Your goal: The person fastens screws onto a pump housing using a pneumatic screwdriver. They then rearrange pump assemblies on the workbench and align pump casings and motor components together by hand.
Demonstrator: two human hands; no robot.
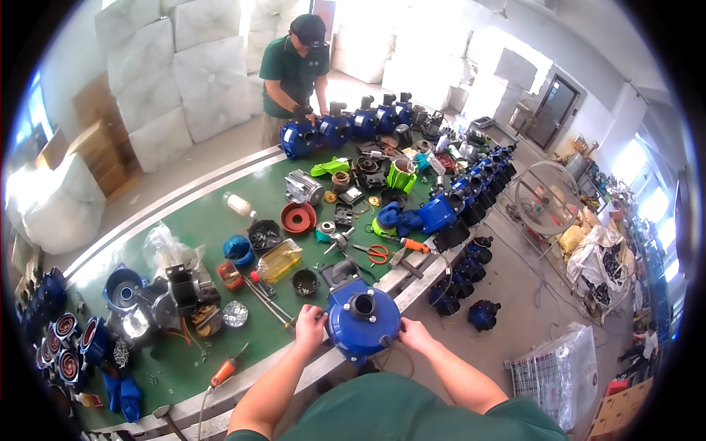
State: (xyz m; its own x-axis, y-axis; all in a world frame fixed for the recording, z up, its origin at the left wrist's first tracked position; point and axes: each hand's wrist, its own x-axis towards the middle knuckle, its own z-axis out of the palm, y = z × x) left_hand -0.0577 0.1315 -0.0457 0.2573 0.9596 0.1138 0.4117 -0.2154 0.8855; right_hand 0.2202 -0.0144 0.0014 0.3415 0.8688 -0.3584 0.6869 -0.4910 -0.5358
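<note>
Blue and round, a pump housing (362,322) sits on the near edge of the desk (213,220), held between both hands. Its dark round opening faces up toward the camera. The left hand (309,328) is pressed against the housing's left side with fingers curled around the rim; the right hand (413,334) cups the lower right side, fingers wrapped on the casing. Both forearms come up from a green shirt at the lower edge.

Just beyond the hands, past the housing, lie red-handled scissors (376,253) and an orange-handled screwdriver (413,245). Beyond the left hand stand a small black cup (304,281) and a yellowish clear plastic container (279,260), with thin metal rods (268,303) lying between them and that hand. Farther off in the same direction is a red disc-shaped part (298,217). Well to the left of the left hand sits a motor assembly with a black box on top (176,298), and nearer the desk's edge an orange-handled tool (224,371).

Beyond the right hand, a blue motor body (437,213) rests on the desk, and a row of dark blue pumps (482,184) runs along the desk's right side. At the far end of the desk, well away from both hands, another person in a green shirt and dark cap (296,66) bends over a line of blue pumps (353,121). To the right of the right hand, on the floor, more blue housings (482,314) are scattered.
</note>
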